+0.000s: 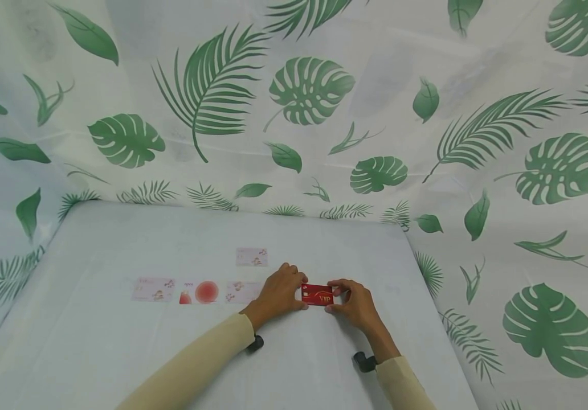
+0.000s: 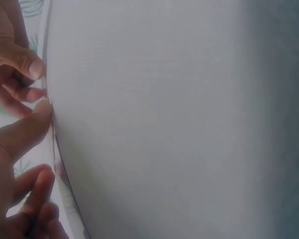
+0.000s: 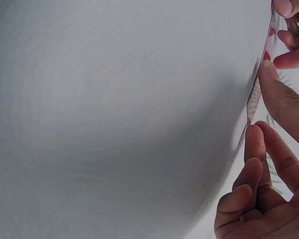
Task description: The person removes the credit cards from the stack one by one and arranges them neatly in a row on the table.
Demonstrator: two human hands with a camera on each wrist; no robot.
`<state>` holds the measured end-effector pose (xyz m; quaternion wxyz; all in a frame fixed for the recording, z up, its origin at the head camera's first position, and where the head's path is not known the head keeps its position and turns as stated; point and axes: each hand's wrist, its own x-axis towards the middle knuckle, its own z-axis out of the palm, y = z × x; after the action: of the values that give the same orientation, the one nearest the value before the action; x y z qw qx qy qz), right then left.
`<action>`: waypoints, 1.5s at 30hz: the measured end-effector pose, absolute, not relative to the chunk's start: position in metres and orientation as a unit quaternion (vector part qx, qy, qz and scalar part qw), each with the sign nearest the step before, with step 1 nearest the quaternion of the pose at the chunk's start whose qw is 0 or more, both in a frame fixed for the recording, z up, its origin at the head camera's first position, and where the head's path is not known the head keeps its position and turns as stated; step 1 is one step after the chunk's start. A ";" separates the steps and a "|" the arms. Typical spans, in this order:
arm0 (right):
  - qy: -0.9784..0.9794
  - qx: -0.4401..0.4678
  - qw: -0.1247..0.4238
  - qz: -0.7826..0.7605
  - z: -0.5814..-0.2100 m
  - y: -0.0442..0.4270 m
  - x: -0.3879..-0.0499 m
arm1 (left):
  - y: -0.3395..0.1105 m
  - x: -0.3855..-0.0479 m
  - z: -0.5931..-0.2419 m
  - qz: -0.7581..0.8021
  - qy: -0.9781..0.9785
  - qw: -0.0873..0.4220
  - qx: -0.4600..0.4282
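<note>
Left-hand grip (image 1: 278, 289) is pinching the left end of a glossy red rectangular card (image 1: 317, 296); on my head view its thumb is at the near corner and its fingers at the far corner. Right-hand grip (image 1: 356, 304) pinches the right end of the same card, its thumb likewise on the near side. I locate the red card directly between the two grips, its gold "VIP" lettering upright to the head camera. From my wrist views, which show the card almost edge-on, I cannot tell whether it touches the white-covered tabletop (image 1: 119, 353).

Just left of the left-hand grip lies a pale pink printed card (image 1: 241, 292), its right end hidden by that hand. Further left in the same row I note a white card with a large red disc (image 1: 199, 292), then another pale pink card (image 1: 153, 289) well apart from the grip. Beyond the left-hand grip, slightly to its left, lies a smaller-looking pale pink card (image 1: 252, 257).

Behind each grip, toward the forearm, I see a black wrist unit (image 1: 256, 343) beside a beige sleeve (image 1: 196, 359). Far beyond both grips hangs white sheeting with green leaf prints (image 1: 401, 74).
</note>
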<state>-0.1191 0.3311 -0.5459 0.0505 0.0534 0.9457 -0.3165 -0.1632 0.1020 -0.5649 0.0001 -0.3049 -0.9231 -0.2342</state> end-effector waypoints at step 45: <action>0.919 -0.054 0.021 -0.389 -0.535 0.241 -0.177 | -0.002 -0.201 -0.552 -0.261 -0.936 0.030 -0.233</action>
<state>-0.1773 0.2413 -0.5349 0.0211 -0.0543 0.9194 -0.3889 -0.2009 -0.0024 -0.5520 0.0304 -0.2329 -0.9365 -0.2606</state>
